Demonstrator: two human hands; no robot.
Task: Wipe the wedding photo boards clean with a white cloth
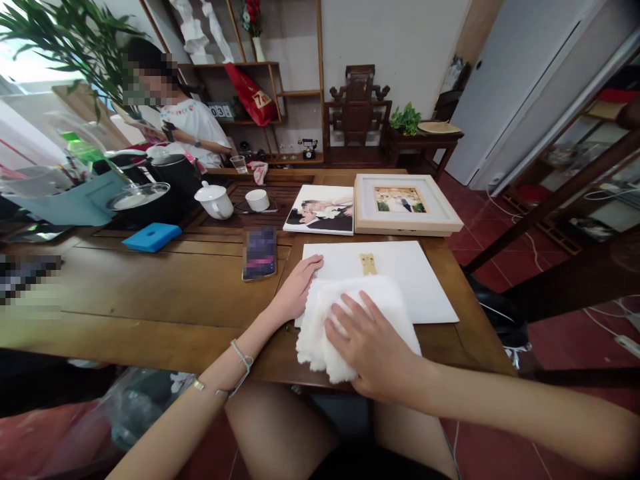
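Note:
A white flat panel (415, 283) lies near the table's front right edge, with a small gold-coloured metal plate (368, 263) at its upper middle. My left hand (300, 285) rests at the panel's left edge, its fingers stretched out and holding nothing. A fluffy white cloth (395, 300) covers the front left part of the panel and hangs over its near edge. On top of the cloth my right hand (367, 340) lies with fingers spread, pressing it down. The panel's surface beneath the cloth is hidden.
Behind the panel are a photo print (323, 212) and a framed photo (440, 207). A phone (259, 253), blue block (153, 237), white teapot (215, 201) and white cup (257, 200) stand to the left. Another person (197, 127) is beyond the table.

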